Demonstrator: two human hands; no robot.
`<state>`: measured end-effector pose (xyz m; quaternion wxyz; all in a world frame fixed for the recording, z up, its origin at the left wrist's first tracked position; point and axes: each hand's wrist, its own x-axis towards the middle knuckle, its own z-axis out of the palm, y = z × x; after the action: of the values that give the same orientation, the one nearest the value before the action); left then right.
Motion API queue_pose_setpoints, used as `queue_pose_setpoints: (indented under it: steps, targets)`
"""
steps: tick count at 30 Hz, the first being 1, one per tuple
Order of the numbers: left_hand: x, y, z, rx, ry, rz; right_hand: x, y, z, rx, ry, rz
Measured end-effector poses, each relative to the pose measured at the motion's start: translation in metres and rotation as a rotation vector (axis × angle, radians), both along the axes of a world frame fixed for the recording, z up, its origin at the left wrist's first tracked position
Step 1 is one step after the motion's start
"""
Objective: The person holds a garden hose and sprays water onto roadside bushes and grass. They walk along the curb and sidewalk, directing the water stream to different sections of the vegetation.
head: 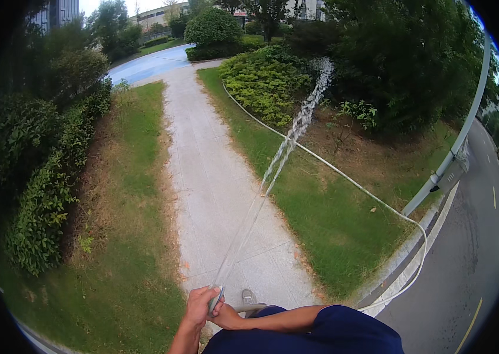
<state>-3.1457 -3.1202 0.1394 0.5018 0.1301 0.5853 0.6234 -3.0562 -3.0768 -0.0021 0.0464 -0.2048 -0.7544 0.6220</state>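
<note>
My left hand [198,305] grips the end of a garden hose [215,302], its thumb lying near the mouth. Just below it, my right hand [227,317] is closed around the hose too; part of the grip is hidden behind the left hand. Water [296,130] leaves the mouth in two thin jets. They cross the paved path and the grass, rising ahead and to the right, and break into drops before the dark shrubs. A pale length of hose [342,175] runs along the right lawn, loops over the kerb and comes back towards my right side.
A paved path [205,155] leads ahead to a blue-painted surface [152,64]. Grass borders it, with a hedge [39,217] on the left and low yellow-green shrubs [262,84] on the right. A leaning-looking lamp post [462,137] carries a grey box [453,170] beside the road [462,261].
</note>
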Motion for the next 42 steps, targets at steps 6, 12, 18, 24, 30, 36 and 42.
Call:
queue_pose_setpoints:
  steps: [6,12,18,24,30,36,42]
  targets:
    - [-0.093,0.061,-0.005,0.109,-0.085,0.324,-0.084,0.064,0.014,-0.028,0.011,0.001]
    - [-0.163,0.114,-0.022,0.121,-0.221,0.341,-0.138,0.126,0.014,-0.071,-0.156,0.07]
    - [-0.241,0.176,-0.042,0.122,-0.266,0.156,-0.205,0.173,0.006,-0.111,-0.228,-0.07]
    - [-0.346,0.229,-0.036,0.141,-0.253,0.005,-0.306,0.218,0.003,-0.031,-0.2,-0.231]
    - [-0.46,0.257,-0.013,0.193,-0.297,0.006,-0.416,0.247,0.025,0.024,-0.208,-0.296]
    - [-0.537,0.28,-0.014,0.195,-0.32,0.042,-0.492,0.27,0.027,0.024,-0.155,-0.285]
    - [-0.598,0.326,-0.025,0.167,-0.319,0.069,-0.555,0.32,0.031,-0.039,-0.196,-0.203]
